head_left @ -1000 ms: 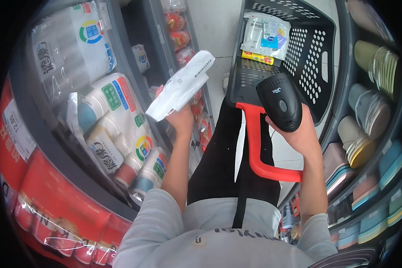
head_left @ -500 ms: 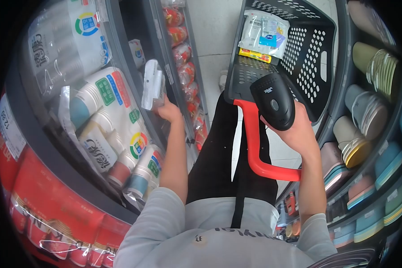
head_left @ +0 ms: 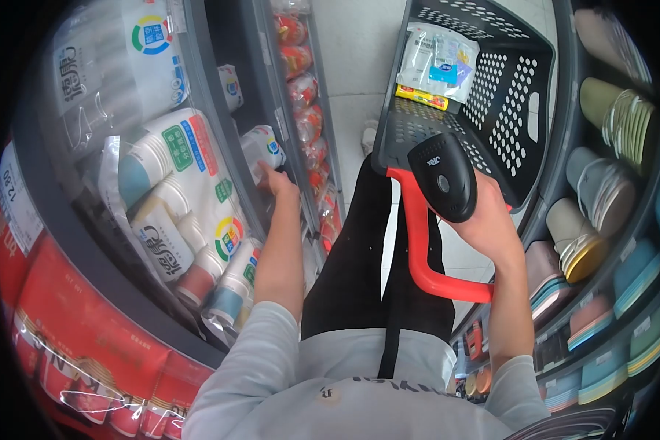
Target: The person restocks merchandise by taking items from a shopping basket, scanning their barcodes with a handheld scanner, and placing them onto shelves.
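My left hand (head_left: 281, 183) is at the narrow shelf on the left, fingers closed on the near end of a plastic-wrapped pack (head_left: 262, 147). The pack is white with a coloured ring logo; it looks like paper cups, and its lower part is hidden by the hand. A similar pack (head_left: 230, 88) lies farther back on that shelf. My right hand (head_left: 491, 220) is wrapped round the handle of a black barcode scanner (head_left: 442, 176). The scanner is above the red handle (head_left: 416, 242) of a dark shopping basket (head_left: 400, 150).
In the basket lie a white packet (head_left: 427, 59) and a yellow packet (head_left: 422, 97). Large wrapped packs of paper cups (head_left: 170, 161) fill the left shelf, with red packs (head_left: 95, 330) below. Stacked bowls and cups (head_left: 601, 183) line the right shelf. Red packages (head_left: 304, 92) hang beyond my left hand.
The pack in my left hand has moved slightly down and right onto the shelf and turned, so its ring logo now shows. My right hand and the scanner have shifted slightly.
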Demonstrator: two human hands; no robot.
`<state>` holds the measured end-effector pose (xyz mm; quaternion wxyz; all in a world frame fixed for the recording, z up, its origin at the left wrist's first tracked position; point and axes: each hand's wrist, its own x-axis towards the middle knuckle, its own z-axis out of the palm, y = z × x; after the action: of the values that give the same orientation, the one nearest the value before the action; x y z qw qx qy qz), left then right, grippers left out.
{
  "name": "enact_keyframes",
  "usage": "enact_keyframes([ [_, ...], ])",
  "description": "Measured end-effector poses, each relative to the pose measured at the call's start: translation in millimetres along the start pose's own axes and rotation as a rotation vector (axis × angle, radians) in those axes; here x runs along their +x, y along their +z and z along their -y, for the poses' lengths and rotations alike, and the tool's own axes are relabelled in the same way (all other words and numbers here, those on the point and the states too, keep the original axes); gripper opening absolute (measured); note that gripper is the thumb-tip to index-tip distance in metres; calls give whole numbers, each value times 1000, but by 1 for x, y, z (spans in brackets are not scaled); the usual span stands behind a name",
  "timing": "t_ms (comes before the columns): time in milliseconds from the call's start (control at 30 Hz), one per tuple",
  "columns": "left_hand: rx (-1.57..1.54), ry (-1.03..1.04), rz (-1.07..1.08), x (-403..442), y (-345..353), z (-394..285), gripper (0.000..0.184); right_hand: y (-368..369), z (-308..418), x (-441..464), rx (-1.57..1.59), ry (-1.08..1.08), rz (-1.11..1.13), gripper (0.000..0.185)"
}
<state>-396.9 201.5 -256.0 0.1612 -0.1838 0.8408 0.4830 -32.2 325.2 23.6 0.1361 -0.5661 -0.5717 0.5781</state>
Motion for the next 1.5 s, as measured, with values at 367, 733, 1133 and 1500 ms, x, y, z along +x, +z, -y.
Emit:
enact_keyframes([
  [367, 178, -280, 133, -2, -6, -3, 96, -4, 2, 1, -77, 84, 89, 27],
  [733, 661, 316, 115, -79, 4, 15, 72, -5, -2, 1, -286, 213, 293, 26],
  [1133, 491, 972, 1031, -197, 17, -24, 41, -8, 1, -4, -346, 307, 434, 34],
  [1500, 600, 447, 1281, -207, 25, -7, 47, -1, -5, -11, -362, 302, 464, 29],
])
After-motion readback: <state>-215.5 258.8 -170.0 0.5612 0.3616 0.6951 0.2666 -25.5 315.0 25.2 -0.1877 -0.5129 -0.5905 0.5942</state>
